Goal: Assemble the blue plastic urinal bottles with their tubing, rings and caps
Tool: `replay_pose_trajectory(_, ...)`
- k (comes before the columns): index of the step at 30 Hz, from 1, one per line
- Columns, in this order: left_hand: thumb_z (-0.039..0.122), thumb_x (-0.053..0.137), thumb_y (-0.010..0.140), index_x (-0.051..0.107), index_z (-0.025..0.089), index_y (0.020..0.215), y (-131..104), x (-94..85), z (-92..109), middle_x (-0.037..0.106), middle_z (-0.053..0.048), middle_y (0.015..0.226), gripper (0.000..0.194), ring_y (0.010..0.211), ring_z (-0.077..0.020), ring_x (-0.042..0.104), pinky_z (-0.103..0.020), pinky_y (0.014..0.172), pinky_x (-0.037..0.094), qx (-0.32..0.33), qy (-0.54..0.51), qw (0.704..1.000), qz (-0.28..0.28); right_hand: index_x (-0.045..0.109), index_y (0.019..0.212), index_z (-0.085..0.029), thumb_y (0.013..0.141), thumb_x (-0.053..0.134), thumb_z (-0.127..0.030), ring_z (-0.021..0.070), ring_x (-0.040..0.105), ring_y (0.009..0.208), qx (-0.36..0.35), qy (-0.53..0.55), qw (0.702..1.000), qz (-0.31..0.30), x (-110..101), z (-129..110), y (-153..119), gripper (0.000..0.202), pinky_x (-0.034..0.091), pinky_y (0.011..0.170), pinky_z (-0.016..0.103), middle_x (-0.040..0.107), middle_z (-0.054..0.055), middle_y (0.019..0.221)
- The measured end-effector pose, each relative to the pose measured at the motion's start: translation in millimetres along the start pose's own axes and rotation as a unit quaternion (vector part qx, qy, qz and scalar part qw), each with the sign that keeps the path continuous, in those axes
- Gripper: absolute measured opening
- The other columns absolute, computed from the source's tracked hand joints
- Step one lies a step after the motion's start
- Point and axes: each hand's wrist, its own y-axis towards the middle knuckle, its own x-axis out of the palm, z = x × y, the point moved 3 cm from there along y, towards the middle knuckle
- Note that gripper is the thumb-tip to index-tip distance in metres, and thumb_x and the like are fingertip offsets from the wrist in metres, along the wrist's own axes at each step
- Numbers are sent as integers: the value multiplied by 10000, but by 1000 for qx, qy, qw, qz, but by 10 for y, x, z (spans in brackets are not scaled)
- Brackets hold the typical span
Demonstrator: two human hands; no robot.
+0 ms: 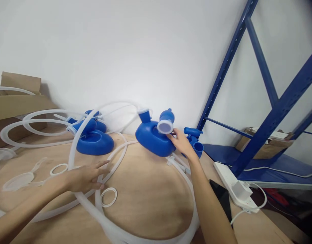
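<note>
A blue plastic urinal bottle (pixel 152 139) with a white-rimmed funnel (pixel 165 126) stands tilted near the wall. My right hand (pixel 181 142) grips it at its right end, fingers partly hidden behind the funnel. My left hand (pixel 83 178) hovers low over the left of the table, fingers stretched out beside a clear hose (pixel 102 220) and holding nothing visible. Just right of its fingertips lies a white ring (pixel 109 197). Further back on the left, another blue bottle (pixel 95 144) lies among coiled hoses.
A blue fitting (pixel 194 140) stands right of my right hand. White lids (pixel 19 181) and another ring (pixel 59 169) lie at left, near a cardboard box (pixel 21 103). A power strip (pixel 234 188), black flat object (pixel 222 198) and blue shelf post (pixel 227 67) are on the right.
</note>
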Motion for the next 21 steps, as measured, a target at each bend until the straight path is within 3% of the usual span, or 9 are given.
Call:
replay_pose_trajectory(4,299,614,905,686,318,1339,118,-220,198,486,-103,1591,440,1423,-379,501,-551,1148,441,37,108,991,70,676,1217,-200,977,511,-566,341,650,1189,77,0,989,129,-294,40,-31,468,480,986,469,713,145,1274)
replay_pose_trajectory(7,295,555,967,719,274,1270,235,-549,465,614,-131,1460,345,1381,-384,535,-587,1157,401,70,179,957,218,698,1199,-205,969,507,-597,337,671,1143,101,-2,982,158,-400,35,-62,493,484,970,456,731,143,1243)
replay_pose_trajectory(9,313,495,1011,667,260,1345,300,-818,672,583,-152,1481,379,1401,-380,505,-583,1158,387,76,197,919,332,708,1179,-208,968,499,-621,327,683,1116,98,-4,986,138,-381,-2,-70,508,488,953,442,738,136,1230)
replay_pose_trajectory(12,390,555,996,405,247,1577,394,-1157,954,338,-199,1647,617,1477,-402,389,-565,1140,401,75,186,878,435,709,1172,-230,979,496,-619,329,672,1148,78,-40,993,81,-258,-149,-87,483,484,932,436,728,114,1261)
replay_pose_trajectory(14,464,683,917,234,242,1645,470,-1289,1051,169,-220,1702,884,1530,-439,268,-585,1163,362,63,175,873,451,701,1176,-244,991,503,-591,327,664,1169,50,-66,996,39,-153,-308,-115,440,482,914,425,723,98,1271)
replay_pose_trajectory(16,525,793,810,173,257,1658,555,-1339,1038,134,-221,1710,1083,1549,-474,183,-623,1179,314,41,164,886,433,688,1181,-245,1004,516,-554,314,660,1176,3,-83,997,8,-59,-491,-160,395,479,896,401,726,84,1254)
replay_pose_trajectory(19,646,802,740,148,300,1659,662,-1311,873,301,-202,1662,1180,1510,-468,286,-673,1178,260,31,130,921,367,681,1154,-240,1012,528,-540,295,660,1159,-51,-106,993,-15,33,-717,-235,366,472,858,370,731,68,1214)
replay_pose_trajectory(21,733,701,782,211,321,1644,691,-1289,752,418,-171,1603,1074,1443,-424,411,-664,1183,244,49,97,936,334,679,1127,-237,1014,521,-563,288,663,1134,-53,-110,992,-29,73,-799,-273,380,468,839,367,730,60,1195)
